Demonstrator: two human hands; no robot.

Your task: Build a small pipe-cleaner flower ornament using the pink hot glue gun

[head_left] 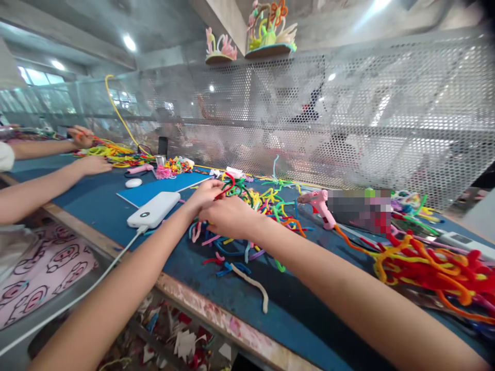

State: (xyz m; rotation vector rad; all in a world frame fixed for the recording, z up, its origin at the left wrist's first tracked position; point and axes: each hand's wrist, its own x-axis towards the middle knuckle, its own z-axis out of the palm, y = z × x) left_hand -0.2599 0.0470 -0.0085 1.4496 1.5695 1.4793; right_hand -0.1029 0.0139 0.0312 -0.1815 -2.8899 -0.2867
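Observation:
My left hand (207, 193) and my right hand (230, 216) meet over the table, fingers closed and close together. Between them a red pipe cleaner (231, 181) sticks up in a bent loop, pinched at its lower end. My right hand's fingertips are partly hidden. Dark green pipe cleaners (240, 189) lie just behind the hands. Around and under them spreads a loose heap of short coloured pipe cleaners (270, 202). Nearer the front edge rests a cream pipe cleaner (251, 283) beside a small blue twisted piece (234, 269).
A white power bank (153, 210) with a cable lies left, by a blue sheet (143, 193). Right are a pink glue gun (324, 208) and a red-orange pipe cleaner bundle (436, 273). A perforated metal screen (348, 113) stands behind. A co-worker's arms (50, 180) reach in from the left.

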